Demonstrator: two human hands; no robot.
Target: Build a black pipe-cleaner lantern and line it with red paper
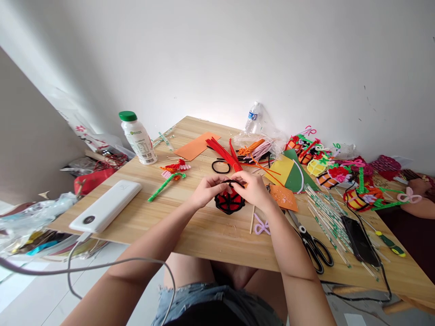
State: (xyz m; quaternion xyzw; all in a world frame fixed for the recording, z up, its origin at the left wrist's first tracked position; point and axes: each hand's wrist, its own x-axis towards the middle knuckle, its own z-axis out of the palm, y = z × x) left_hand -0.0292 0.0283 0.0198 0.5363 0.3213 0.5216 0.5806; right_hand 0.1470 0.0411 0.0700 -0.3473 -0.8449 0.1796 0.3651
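Note:
Both my hands meet over a small red and black pipe-cleaner basket (229, 203) near the table's front middle. My left hand (210, 189) pinches the black pipe cleaner along its upper rim from the left. From the right, my right hand (253, 188) grips the same rim, fingers closed. Just beyond them lie a black pipe-cleaner ring (220, 167) and a bundle of red pipe cleaners (226, 153). A lilac pipe-cleaner bow (261, 224) and a thin wooden stick (252, 219) rest below my right hand. The fingertips partly hide the rim.
Left are a white power bank (106, 206) with a cable, a green-capped bottle (138, 138) and a pipe-cleaner flower (170, 179). Right are scissors (311, 244), wrapped sticks (328, 222), a phone (360, 240), a screwdriver (390, 243) and several finished baskets (335, 176). Another person's arm (423, 199) shows far right.

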